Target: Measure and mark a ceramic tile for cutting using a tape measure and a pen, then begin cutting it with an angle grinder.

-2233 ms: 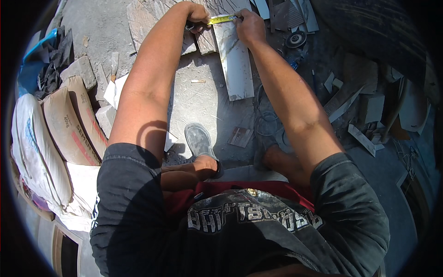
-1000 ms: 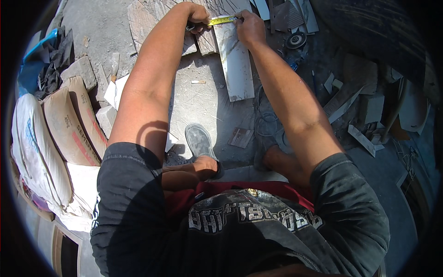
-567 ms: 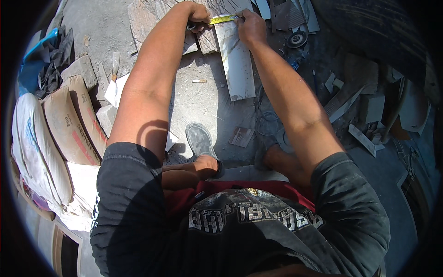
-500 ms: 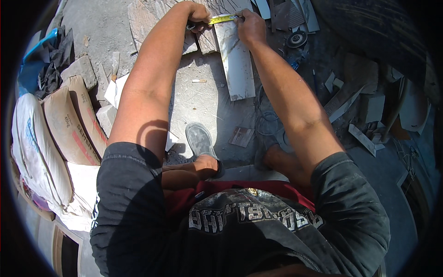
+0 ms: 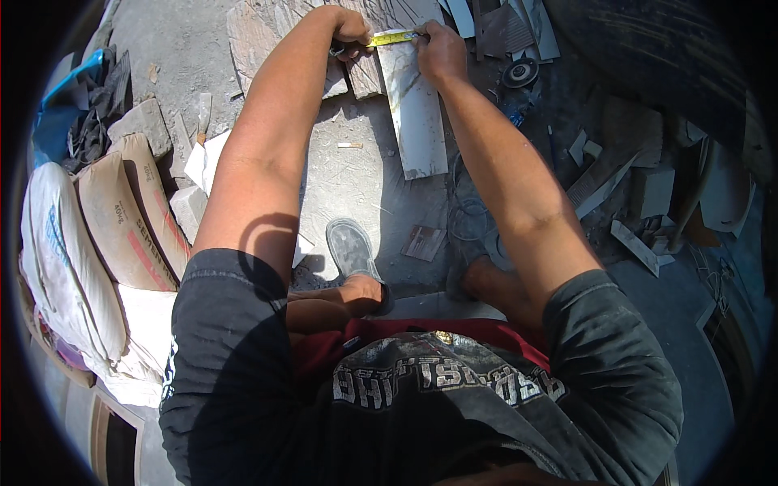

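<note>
A yellow tape measure (image 5: 392, 38) is stretched across a long white tile strip (image 5: 416, 121) with grey marbling. At its left end my left hand (image 5: 352, 31) is closed round the tape measure, whose case is mostly hidden by the fingers. My right hand (image 5: 442, 53) pinches the tape's other end at the strip's right edge. The strip's far part rests on rough boards (image 5: 362, 74), while its near end points toward my feet.
On the left stand several cement bags (image 5: 121, 219) and a stone block (image 5: 140, 128). An angle grinder (image 5: 519, 73) lies to the right of my right hand, near tile offcuts (image 5: 636, 247). A small tile piece (image 5: 423, 242) lies by my feet.
Both hands stay at nearly the same place with the tape still stretched between them. The view has shifted very slightly.
</note>
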`<action>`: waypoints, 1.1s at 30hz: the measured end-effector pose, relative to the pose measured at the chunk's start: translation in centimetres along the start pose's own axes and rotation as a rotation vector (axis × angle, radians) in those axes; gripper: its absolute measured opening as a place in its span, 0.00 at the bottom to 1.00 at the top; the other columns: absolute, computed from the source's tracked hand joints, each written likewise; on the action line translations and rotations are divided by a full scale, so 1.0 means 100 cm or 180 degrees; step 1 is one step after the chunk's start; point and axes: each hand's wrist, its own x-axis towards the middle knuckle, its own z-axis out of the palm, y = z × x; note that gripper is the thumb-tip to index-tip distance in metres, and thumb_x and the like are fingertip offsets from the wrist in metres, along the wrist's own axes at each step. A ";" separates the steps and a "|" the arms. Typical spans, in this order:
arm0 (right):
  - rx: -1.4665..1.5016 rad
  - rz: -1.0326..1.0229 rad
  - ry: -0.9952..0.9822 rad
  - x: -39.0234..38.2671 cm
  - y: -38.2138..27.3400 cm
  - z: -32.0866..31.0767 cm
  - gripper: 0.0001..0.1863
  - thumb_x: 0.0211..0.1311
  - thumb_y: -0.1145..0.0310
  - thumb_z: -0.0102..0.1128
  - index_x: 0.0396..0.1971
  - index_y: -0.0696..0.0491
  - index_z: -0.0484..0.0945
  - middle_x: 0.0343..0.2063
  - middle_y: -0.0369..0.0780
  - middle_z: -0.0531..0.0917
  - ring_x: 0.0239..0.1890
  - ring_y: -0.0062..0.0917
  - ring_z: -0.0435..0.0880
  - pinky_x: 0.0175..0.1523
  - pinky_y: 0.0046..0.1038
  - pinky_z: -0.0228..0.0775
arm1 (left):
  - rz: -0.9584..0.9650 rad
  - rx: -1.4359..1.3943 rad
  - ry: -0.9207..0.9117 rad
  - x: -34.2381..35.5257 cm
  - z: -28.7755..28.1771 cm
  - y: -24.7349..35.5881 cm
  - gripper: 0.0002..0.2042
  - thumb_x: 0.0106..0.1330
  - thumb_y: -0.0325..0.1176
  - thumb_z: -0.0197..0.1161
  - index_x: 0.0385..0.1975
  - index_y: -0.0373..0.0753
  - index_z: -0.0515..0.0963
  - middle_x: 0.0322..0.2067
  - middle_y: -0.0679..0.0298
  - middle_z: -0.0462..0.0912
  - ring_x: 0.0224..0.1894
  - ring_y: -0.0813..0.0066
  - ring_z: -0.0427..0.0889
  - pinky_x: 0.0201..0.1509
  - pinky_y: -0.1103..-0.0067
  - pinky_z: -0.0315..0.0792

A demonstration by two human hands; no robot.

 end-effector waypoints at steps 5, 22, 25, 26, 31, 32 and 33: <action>-0.0031 0.0100 0.0047 0.000 -0.001 0.001 0.09 0.59 0.66 0.66 0.39 0.51 0.83 0.37 0.45 0.84 0.42 0.43 0.82 0.50 0.38 0.73 | -0.0062 0.0019 0.0079 0.002 0.001 -0.002 0.11 0.73 0.32 0.49 0.41 0.38 0.80 0.22 0.62 0.81 0.23 0.73 0.79 0.30 0.73 0.73; 0.0110 0.0043 0.0068 0.000 0.001 0.002 0.10 0.59 0.67 0.66 0.39 0.52 0.83 0.37 0.46 0.84 0.42 0.43 0.82 0.49 0.38 0.73 | 0.0008 -0.0070 -0.0041 0.004 -0.002 -0.005 0.11 0.74 0.35 0.50 0.41 0.40 0.80 0.20 0.63 0.80 0.21 0.74 0.78 0.29 0.73 0.72; 0.0071 0.0109 0.0072 0.001 -0.001 0.002 0.10 0.59 0.66 0.66 0.39 0.51 0.83 0.37 0.46 0.84 0.43 0.43 0.82 0.49 0.38 0.73 | 0.0025 -0.0001 -0.0045 0.000 -0.002 -0.007 0.11 0.74 0.35 0.50 0.41 0.40 0.80 0.21 0.63 0.80 0.21 0.74 0.78 0.29 0.74 0.73; 0.0060 0.0129 0.0101 0.000 0.000 0.002 0.10 0.59 0.66 0.66 0.39 0.51 0.83 0.37 0.46 0.84 0.43 0.43 0.82 0.49 0.38 0.73 | 0.0147 0.0065 -0.0005 -0.002 -0.001 -0.007 0.10 0.74 0.34 0.50 0.41 0.40 0.80 0.21 0.63 0.80 0.21 0.74 0.78 0.29 0.74 0.73; 0.0122 0.0109 0.0036 0.000 -0.001 0.000 0.10 0.58 0.67 0.66 0.39 0.51 0.83 0.37 0.45 0.84 0.43 0.43 0.82 0.49 0.37 0.73 | 0.0200 0.0131 -0.0010 -0.007 0.001 0.000 0.11 0.74 0.34 0.50 0.41 0.39 0.80 0.21 0.63 0.80 0.21 0.74 0.78 0.30 0.74 0.73; 0.0074 0.0156 0.0026 0.000 -0.001 0.000 0.10 0.58 0.67 0.66 0.39 0.51 0.83 0.38 0.45 0.84 0.43 0.43 0.82 0.50 0.37 0.73 | 0.0144 0.0120 -0.0029 -0.007 0.001 0.001 0.11 0.74 0.34 0.50 0.41 0.39 0.80 0.21 0.63 0.80 0.22 0.74 0.78 0.30 0.74 0.73; 0.0103 0.0077 0.0029 0.001 -0.001 0.000 0.10 0.58 0.67 0.66 0.39 0.51 0.83 0.38 0.45 0.84 0.43 0.43 0.82 0.50 0.37 0.73 | 0.0099 0.0091 -0.0040 -0.007 0.001 0.002 0.11 0.74 0.35 0.50 0.41 0.39 0.80 0.21 0.63 0.80 0.22 0.74 0.78 0.30 0.74 0.73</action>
